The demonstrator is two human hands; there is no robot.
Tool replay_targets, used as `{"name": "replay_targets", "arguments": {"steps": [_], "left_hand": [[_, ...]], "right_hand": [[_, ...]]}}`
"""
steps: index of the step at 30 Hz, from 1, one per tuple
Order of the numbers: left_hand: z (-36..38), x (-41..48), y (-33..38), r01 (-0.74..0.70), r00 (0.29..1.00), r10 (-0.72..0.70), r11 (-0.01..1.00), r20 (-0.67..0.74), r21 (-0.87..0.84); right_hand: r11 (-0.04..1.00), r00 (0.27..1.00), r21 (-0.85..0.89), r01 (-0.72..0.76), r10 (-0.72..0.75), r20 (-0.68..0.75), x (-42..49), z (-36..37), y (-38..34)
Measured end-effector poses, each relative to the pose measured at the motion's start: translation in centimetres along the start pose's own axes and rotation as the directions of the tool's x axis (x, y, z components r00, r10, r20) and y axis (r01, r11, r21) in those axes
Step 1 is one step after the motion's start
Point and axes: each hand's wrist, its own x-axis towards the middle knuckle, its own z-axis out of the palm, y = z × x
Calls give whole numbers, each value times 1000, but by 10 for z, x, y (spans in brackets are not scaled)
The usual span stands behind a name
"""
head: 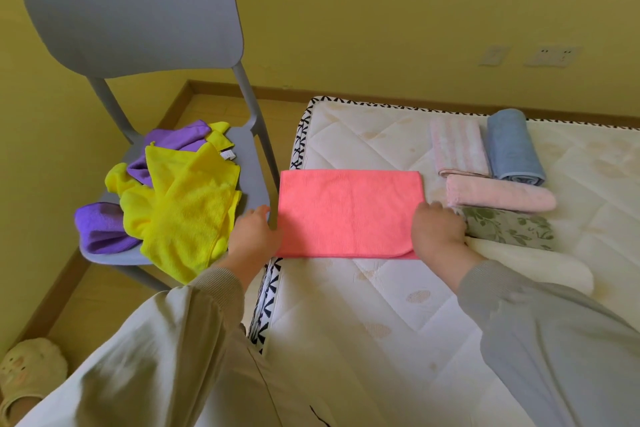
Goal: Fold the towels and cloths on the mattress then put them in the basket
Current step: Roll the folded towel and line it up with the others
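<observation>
Centre of frame: we note a pink cloth [349, 211] lying flat as a wide folded rectangle on the mattress [381, 305], its left edge at the mattress's left border. Left hand [254, 236] sits at the cloth's left edge, thumb up beside it; the fingertips are hidden against the edge, so we cannot tell whether they pinch or only touch. Right hand [438, 232] rests on the cloth's lower right corner, knuckles up, fingers curled down over the edge and holding it. Right of centre, on the mattress: a striped towel [457, 149] beside a rolled blue towel [512, 146], below them a pale pink towel [498, 198], then a leafy green cloth [509, 227] and a cream towel [530, 263], all folded. Left of frame: a grey chair [131, 10] whose seat carries loose yellow cloths [183, 204] and purple cloths [100, 229], unfolded, in a heap. Lower left corner: a slipper [27, 371] on the floor.
</observation>
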Motion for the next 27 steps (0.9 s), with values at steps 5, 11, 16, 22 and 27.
{"name": "replay_targets", "arguments": {"steps": [5,11,16,22,27], "left_hand": [[12,7,19,-221,969,239,951,-62,218],[35,24,53,-375,923,379,846,69,378],[56,53,67,-451,891,443,839,98,305],[78,71,49,-478,867,498,811,32,337],[86,76,51,-483,862,506,805,27,346]], "right_hand": [[979,955,-23,202,-203,-217,6,5,-23],[942,962,203,268,-249,-115,29,7,-72],[929,969,289,233,-197,-148,45,50,-85],[932,962,287,219,-157,-223,51,61,-92],[928,952,264,261,-202,-231,59,57,-94]]}}
